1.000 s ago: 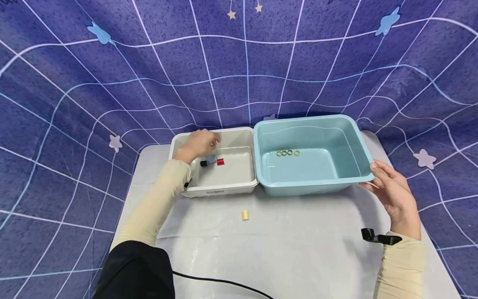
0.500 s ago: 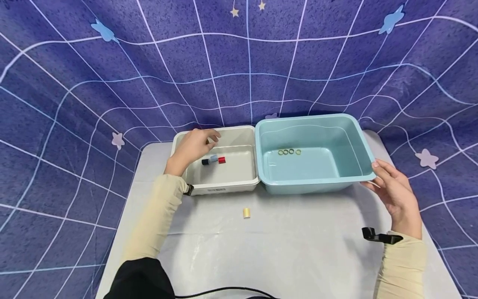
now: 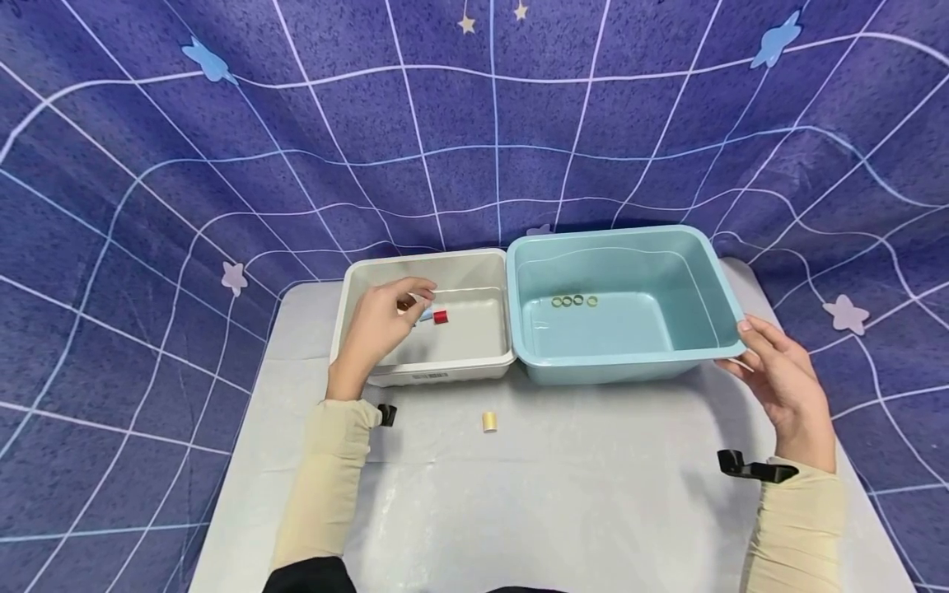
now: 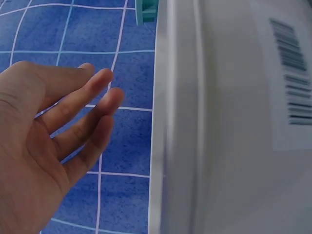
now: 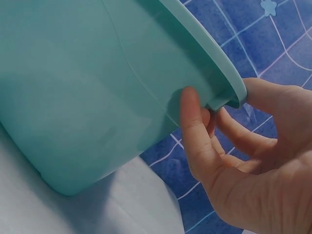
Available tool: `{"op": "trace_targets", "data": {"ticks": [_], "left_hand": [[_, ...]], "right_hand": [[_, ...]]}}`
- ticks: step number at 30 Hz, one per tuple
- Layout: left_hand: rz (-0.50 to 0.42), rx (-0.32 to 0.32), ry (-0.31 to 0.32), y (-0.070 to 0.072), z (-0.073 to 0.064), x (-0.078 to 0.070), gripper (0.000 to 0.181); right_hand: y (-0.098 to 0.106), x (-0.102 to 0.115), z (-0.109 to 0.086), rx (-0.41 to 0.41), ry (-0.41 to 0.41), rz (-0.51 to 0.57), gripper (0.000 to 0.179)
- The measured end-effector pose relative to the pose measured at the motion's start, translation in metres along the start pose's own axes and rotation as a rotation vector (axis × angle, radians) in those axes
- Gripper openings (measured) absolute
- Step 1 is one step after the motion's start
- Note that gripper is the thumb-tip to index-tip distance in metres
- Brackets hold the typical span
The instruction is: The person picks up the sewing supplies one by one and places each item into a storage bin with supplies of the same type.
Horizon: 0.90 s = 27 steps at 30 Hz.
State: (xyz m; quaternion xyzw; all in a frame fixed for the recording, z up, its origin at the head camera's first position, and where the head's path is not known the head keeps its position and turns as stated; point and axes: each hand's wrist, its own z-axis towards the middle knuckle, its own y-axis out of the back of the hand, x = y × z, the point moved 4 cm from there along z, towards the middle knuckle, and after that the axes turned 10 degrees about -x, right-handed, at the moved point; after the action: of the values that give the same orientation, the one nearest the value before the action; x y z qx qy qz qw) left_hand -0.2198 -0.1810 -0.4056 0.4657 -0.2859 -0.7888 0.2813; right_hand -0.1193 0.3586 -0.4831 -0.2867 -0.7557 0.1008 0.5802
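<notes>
My left hand [image 3: 378, 325] hangs over the left part of the white bin [image 3: 415, 369], fingers loosely bent with nothing between them. In the left wrist view those fingers [image 4: 109, 105] are apart from the bin's outer wall [image 4: 229, 161]. Inside that bin lie a red spool-like cylinder [image 3: 441, 317] and a light blue one [image 3: 426, 315], partly behind the thumb; a black one is hidden. My right hand [image 3: 787, 387] pinches the rim of the blue-green bin [image 3: 623, 360] at its near right corner. In the right wrist view, its fingers lie on both sides of the rim [image 5: 219, 63].
A small yellow spool-like cylinder [image 3: 489, 422] stands on the white table [image 3: 563, 494] in front of the bins. Several small rings [image 3: 578, 301] lie in a row inside the blue-green bin. The bins stand side by side against a blue patterned curtain [image 3: 460, 115].
My left hand has drawn back toward me over the white bin and now covers the black cylinder. My right hand stays on the blue-green bin's rim.
</notes>
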Motion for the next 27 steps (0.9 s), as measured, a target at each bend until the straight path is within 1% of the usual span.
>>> {"op": "trace_targets", "data": {"ticks": [6,10,14,20,23,25,27], "left_hand": [[-0.045,-0.062,-0.001,0.0,-0.023,-0.005,0.024],[-0.115,-0.112,-0.009,-0.002,-0.039,-0.006,0.025],[-0.2,-0.124,-0.005,-0.008,-0.055,-0.004,0.027],[-0.337,-0.117,0.019,-0.018,-0.076,0.001,0.025],[-0.361,-0.128,0.042,-0.021,-0.087,0.003,0.025],[-0.375,-0.15,0.05,-0.021,-0.095,0.004,0.025],[-0.387,-0.196,0.031,-0.022,-0.102,0.003,0.024]], "right_hand": [[0.002,0.0,-0.001,0.001,0.003,0.014,0.025],[0.001,0.0,0.0,0.005,0.001,0.019,0.025],[0.002,0.0,-0.001,0.006,-0.001,0.034,0.025],[0.003,0.001,-0.002,0.006,-0.003,0.057,0.025],[0.002,0.0,-0.001,0.012,-0.007,0.057,0.025],[0.0,-0.001,0.0,0.018,-0.006,0.055,0.026],[-0.001,-0.002,0.0,0.027,-0.002,0.057,0.026]]}}
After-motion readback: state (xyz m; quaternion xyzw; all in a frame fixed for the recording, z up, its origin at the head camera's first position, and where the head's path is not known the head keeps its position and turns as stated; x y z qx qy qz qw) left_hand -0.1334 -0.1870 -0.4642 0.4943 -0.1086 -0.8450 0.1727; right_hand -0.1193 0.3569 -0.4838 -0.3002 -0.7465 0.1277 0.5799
